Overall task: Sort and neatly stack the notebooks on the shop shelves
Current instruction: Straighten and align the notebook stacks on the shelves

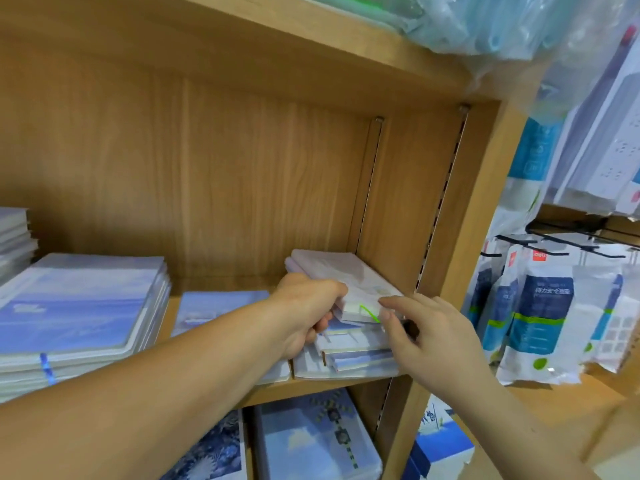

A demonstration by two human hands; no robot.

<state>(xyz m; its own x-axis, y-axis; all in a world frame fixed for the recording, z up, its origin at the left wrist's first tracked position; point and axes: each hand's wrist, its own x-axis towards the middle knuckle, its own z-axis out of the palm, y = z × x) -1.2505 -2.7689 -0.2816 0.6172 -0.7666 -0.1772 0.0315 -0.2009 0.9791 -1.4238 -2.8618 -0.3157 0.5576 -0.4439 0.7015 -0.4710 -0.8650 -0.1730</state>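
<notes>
On shelf point(329, 384), left hand point(309, 315) clutches notebooks point(346, 271); right hand point(434, 329) fingers spread; packs point(540, 317) read "得力安全".

Single view taken from head-worn wide-angle camera. Faced forward into bay of wooden shelf point(242, 174). Set close: left hand point(308, 313) and right hand point(429, 334) seen mid-frame, forearms entering from bottom edge, notebooks point(346, 275) centred. Hanging packets point(540, 317) caught at right edge.
</notes>
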